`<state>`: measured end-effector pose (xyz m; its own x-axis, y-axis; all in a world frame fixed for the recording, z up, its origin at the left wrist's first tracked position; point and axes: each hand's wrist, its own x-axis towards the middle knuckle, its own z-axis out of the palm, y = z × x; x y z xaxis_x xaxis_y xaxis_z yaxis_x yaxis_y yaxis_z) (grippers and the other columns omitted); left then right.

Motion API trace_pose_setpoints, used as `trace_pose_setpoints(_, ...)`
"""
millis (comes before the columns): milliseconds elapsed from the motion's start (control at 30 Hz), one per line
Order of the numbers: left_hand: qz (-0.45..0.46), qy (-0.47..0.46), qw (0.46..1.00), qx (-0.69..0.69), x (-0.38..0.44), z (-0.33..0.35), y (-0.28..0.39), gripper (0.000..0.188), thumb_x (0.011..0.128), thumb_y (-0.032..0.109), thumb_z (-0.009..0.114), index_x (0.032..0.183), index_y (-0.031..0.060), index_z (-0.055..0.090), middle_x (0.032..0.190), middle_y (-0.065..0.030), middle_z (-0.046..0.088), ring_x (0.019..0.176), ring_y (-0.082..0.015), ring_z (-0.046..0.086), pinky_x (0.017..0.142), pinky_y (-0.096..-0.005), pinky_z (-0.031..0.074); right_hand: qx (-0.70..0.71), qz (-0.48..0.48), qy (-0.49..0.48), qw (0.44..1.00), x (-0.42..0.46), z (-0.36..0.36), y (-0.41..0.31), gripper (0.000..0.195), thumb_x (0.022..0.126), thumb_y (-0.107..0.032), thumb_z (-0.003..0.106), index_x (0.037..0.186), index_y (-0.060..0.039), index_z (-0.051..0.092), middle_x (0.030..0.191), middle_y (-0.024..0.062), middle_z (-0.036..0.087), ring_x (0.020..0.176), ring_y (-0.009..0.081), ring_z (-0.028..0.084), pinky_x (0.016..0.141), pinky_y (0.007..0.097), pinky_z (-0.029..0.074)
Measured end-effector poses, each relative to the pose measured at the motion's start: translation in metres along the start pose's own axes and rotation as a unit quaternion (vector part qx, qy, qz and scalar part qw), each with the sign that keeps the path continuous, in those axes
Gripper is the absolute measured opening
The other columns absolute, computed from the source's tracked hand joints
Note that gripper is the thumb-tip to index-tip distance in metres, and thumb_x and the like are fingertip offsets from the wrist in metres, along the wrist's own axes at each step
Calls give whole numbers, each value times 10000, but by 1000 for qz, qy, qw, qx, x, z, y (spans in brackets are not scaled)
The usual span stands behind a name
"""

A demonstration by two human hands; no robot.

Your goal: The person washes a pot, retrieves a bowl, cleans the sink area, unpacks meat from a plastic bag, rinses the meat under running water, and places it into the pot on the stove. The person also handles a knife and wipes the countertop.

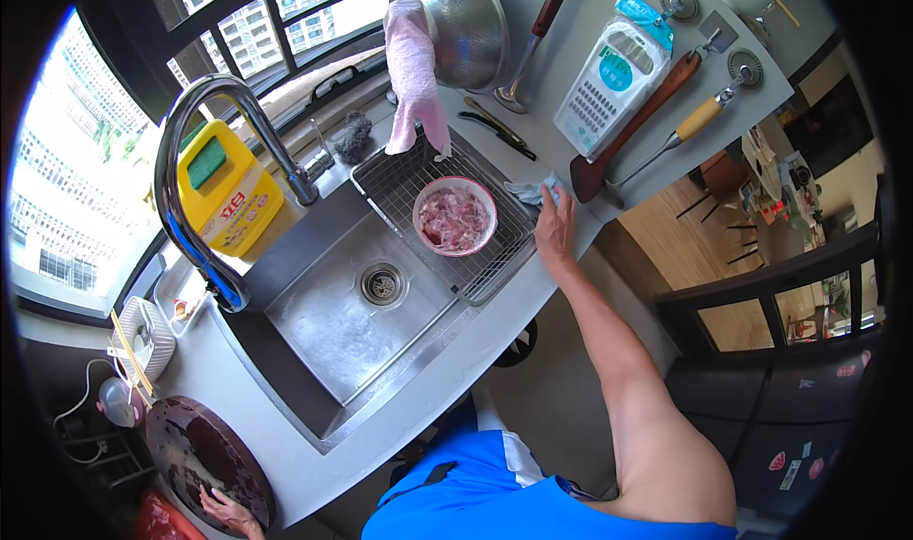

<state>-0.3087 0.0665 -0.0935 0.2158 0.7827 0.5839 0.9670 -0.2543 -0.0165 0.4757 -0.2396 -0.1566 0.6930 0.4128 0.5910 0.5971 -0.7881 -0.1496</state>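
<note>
My right hand (556,227) reaches to the counter beside the sink, its fingers on a crumpled light-blue cloth (526,193). At the lower left, my left hand (230,513) rests with spread fingers on a thick, round, dark wooden cutting board (207,447) with a wet-looking surface. A red-rimmed white bowl (492,215) of raw, pinkish-red meat pieces (455,220) stands on a wire rack (389,183) over one end of the stainless-steel sink (321,311). The bowl is left of my right hand and apart from it.
A chrome faucet (189,97) arches over the sink near a yellow detergent jug (246,190). Behind the rack are a pink towel (411,76) and a metal colander (471,30). A boxed grater (613,83) and a brown spatula (635,126) hang by the counter. Chopsticks (132,354) stand left.
</note>
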Motion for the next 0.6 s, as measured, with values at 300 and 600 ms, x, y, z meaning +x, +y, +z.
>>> trace_pose_setpoints(300,49,12,999,15,-3,8,-12,259,943,245,593,1087,43,668,1051,-162,634,956,-334,607,848,-454,499,-37,-19,-34,999,39,14,-9,275,865,-161,604,1120,-94,680,1164,125,551,1076,384,487,889,467,461)
trace_pose_setpoints(600,22,-14,999,47,-4,3,-9,261,940,239,597,1104,47,663,1035,-150,636,934,-340,609,829,-450,503,76,-44,39,995,61,36,-64,285,861,-106,568,1130,-96,661,1142,149,533,1029,380,494,883,455,452)
